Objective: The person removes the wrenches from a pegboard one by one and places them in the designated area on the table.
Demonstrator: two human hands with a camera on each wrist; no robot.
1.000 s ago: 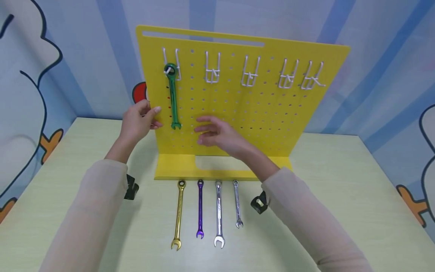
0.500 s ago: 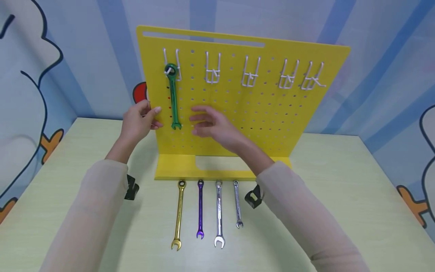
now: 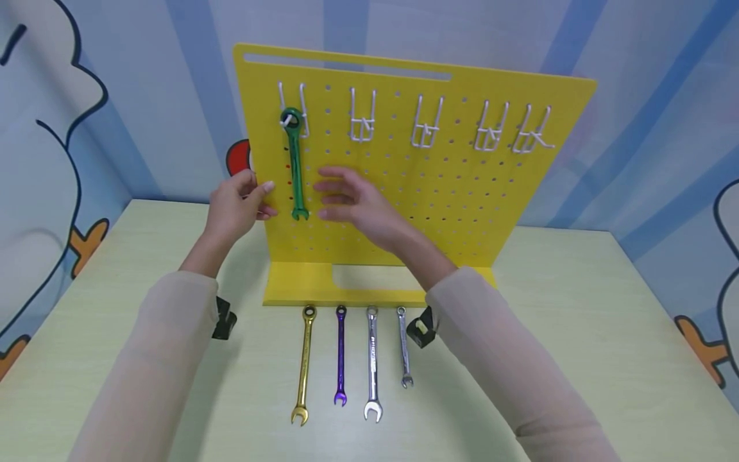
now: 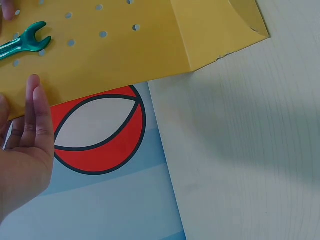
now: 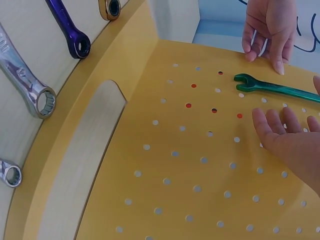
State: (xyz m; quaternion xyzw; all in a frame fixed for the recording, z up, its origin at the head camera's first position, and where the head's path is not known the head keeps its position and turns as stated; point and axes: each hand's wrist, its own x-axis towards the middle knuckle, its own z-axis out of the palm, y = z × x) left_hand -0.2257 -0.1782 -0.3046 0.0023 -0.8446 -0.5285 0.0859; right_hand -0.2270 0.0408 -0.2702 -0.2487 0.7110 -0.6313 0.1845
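Observation:
A green combination wrench (image 3: 296, 170) hangs by its ring end from the leftmost white hook (image 3: 303, 109) of a yellow pegboard (image 3: 462, 186). My left hand (image 3: 231, 204) holds the board's left edge, its thumb over the front face. Just right of the wrench, my right hand (image 3: 360, 208) is in front of the board with loosely bent fingers and nothing in them; in the right wrist view its fingertips come close to the green wrench (image 5: 280, 89). On the table lie a gold wrench (image 3: 303, 366), a purple wrench (image 3: 340, 356), a large silver wrench (image 3: 372, 362) and a small silver wrench (image 3: 404, 346).
Several more white wire hooks, among them the second hook (image 3: 362, 122) and the far right hook (image 3: 530, 135), line the board's upper part. The board's foot (image 3: 294, 282) stands on the pale table (image 3: 577, 333). A cartoon-printed backdrop (image 3: 439, 32) rises behind.
My right hand has moved left and slightly up, nearer to the green wrench. The left hand stays on the board's edge, and the wrenches have not moved.

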